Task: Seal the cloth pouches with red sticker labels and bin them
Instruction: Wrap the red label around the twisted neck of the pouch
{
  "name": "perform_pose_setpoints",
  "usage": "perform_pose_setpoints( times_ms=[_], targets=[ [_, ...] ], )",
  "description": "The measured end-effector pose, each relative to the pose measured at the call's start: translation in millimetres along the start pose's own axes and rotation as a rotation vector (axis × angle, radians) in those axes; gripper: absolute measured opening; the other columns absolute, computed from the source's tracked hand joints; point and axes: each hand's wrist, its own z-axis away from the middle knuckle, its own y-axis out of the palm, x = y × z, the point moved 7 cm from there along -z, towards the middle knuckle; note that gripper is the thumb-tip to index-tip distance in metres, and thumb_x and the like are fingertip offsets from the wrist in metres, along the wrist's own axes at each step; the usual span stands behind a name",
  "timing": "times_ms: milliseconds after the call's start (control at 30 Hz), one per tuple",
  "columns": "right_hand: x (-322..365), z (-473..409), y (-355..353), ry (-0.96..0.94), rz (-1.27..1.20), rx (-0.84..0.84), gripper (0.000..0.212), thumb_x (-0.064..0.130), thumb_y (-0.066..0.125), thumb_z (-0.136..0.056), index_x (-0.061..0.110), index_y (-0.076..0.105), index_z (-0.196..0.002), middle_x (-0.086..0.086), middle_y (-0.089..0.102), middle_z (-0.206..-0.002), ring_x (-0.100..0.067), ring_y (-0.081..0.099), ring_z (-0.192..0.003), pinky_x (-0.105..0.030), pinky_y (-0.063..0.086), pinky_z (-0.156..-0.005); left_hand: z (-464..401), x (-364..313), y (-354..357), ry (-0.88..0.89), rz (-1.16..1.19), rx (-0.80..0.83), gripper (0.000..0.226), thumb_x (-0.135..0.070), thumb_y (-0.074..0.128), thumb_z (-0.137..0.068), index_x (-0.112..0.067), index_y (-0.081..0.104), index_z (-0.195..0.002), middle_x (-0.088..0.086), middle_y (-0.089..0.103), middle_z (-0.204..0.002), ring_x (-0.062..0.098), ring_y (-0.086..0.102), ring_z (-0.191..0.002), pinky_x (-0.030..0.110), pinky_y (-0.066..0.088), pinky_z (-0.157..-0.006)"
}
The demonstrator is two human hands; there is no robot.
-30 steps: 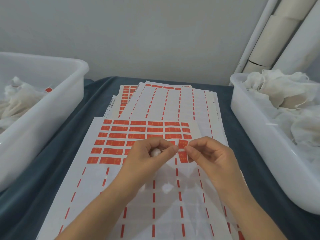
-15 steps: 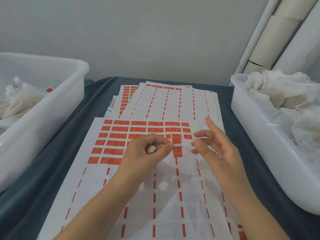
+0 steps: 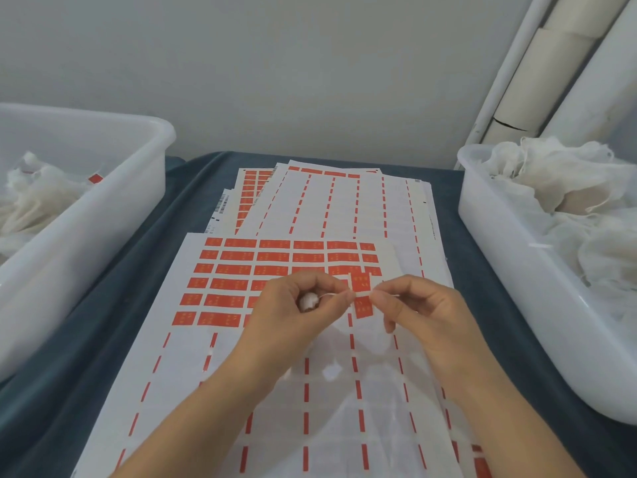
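Head view: sticker sheet (image 3: 275, 339) lies flat on the surface (image 3: 86, 357), and I take it as the landmark. Its far rows hold red labels; nearer rows are peeled bare, only red dashes remaining. Left of the sheet, the left bin (image 3: 103, 215) holds a few pouches, one showing a red label, so some appear finished. Right of the sheet, the right bin (image 3: 510, 270) is heaped with white cloth pouches, apparently unsealed; judged: most of the work is left.

Over the sheet's middle, the left hand (image 3: 293, 312) is curled, thumb and forefinger pinching a white drawstring (image 3: 331, 295), with a small white bundle, probably the pouch (image 3: 308, 301), held in the palm. Right hand (image 3: 420, 312) pinches the string's other end, remaining fingers loosely curled. Between both hands, a red label (image 3: 362, 294) sits folded across the string, one half above, one below. Judged: sealing in progress, binning not yet done.
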Motion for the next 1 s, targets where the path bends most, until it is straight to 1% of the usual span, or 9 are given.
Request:
perform_pose_setpoints(
  times_ms=[167,233,367,500,567,633,833,933,1000],
  targets=[
    [-7,-1,-8,0.054,-0.043,-0.069,0.014,0.033,0.066,-0.073,0.021,0.069,-0.081,0.014,0.067,-0.063,-0.007,0.063,-0.063,0.000,0.042,-0.052,2,-14,-1,0.162,-0.170,-0.019,0.012,-0.042,0.064,-0.073,-0.051,0.057,-0.078,-0.030,0.061,-0.070,-0.013,0.057,-0.081,-0.003,0.041,-0.064],
    [-9,-1,-9,0.084,-0.049,-0.075,0.015,0.034,0.066,-0.073,0.022,0.069,-0.080,0.011,0.068,-0.063,-0.008,0.063,-0.063,0.001,0.041,-0.051,1,-12,-1,0.128,-0.127,0.022,0.020,-0.051,0.057,-0.067,-0.053,0.056,-0.087,-0.025,0.064,-0.071,-0.009,0.059,-0.083,-0.005,0.041,-0.065],
    [-7,0,-4,0.093,-0.044,-0.052,0.023,0.041,0.064,-0.065,0.023,0.069,-0.078,0.012,0.068,-0.063,-0.007,0.063,-0.060,0.000,0.043,-0.053,3,-12,4,0.068,0.067,0.132,0.032,-0.050,0.060,-0.064,-0.049,0.051,-0.095,-0.014,0.064,-0.074,0.001,0.064,-0.076,0.003,0.045,-0.062],
    [-4,2,1,0.068,-0.046,-0.002,0.021,0.040,0.063,-0.065,0.023,0.070,-0.075,0.012,0.068,-0.063,-0.005,0.061,-0.055,-0.003,0.045,-0.055,14,-35,7,0.404,-0.174,0.043,0.024,-0.043,0.061,-0.071,-0.058,0.052,-0.087,-0.027,0.055,-0.073,-0.009,0.052,-0.068,0.001,0.038,-0.051],
    [-3,3,2,0.063,-0.066,0.008,0.020,0.039,0.063,-0.066,0.022,0.071,-0.075,0.010,0.068,-0.063,-0.004,0.060,-0.055,-0.003,0.045,-0.055,18,-41,7,0.537,-0.272,-0.014,0.028,-0.034,0.062,-0.074,-0.049,0.058,-0.097,-0.029,0.051,-0.071,-0.013,0.047,-0.073,-0.001,0.034,-0.052],
    [0,4,3,0.048,-0.075,0.015,0.020,0.038,0.064,-0.066,0.022,0.071,-0.075,0.012,0.067,-0.061,-0.004,0.060,-0.056,-0.002,0.044,-0.055,17,-38,3,0.543,-0.304,-0.086,0.031,-0.030,0.063,-0.072,-0.039,0.060,-0.102,-0.024,0.041,-0.068,-0.008,0.043,-0.071,0.001,0.034,-0.053],
    [19,7,-7,-0.169,0.167,-0.073,0.013,0.040,0.064,-0.066,0.030,0.067,-0.074,0.021,0.068,-0.074,0.004,0.061,-0.081,-0.004,0.047,-0.066,18,-38,2,0.555,-0.387,-0.119,0.037,-0.030,0.061,-0.072,-0.028,0.057,-0.108,-0.021,0.036,-0.066,0.002,0.038,-0.064,0.007,0.035,-0.053],
    [34,14,-11,-0.418,0.431,-0.160,0.011,0.037,0.066,-0.072,0.028,0.065,-0.078,0.029,0.061,-0.080,0.007,0.058,-0.087,0.000,0.044,-0.072,16,-35,1,0.500,-0.383,-0.119,0.033,-0.033,0.059,-0.071,-0.033,0.057,-0.103,-0.021,0.038,-0.063,0.004,0.039,-0.060,0.007,0.035,-0.052],
    [38,16,-11,-0.477,0.469,-0.179,0.015,0.038,0.064,-0.074,0.025,0.064,-0.080,0.026,0.058,-0.084,0.005,0.057,-0.089,0.001,0.043,-0.072,15,-31,2,0.426,-0.321,-0.083,0.030,-0.036,0.059,-0.069,-0.040,0.058,-0.099,-0.019,0.041,-0.057,0.001,0.042,-0.066,0.006,0.034,-0.052]
  ],
)
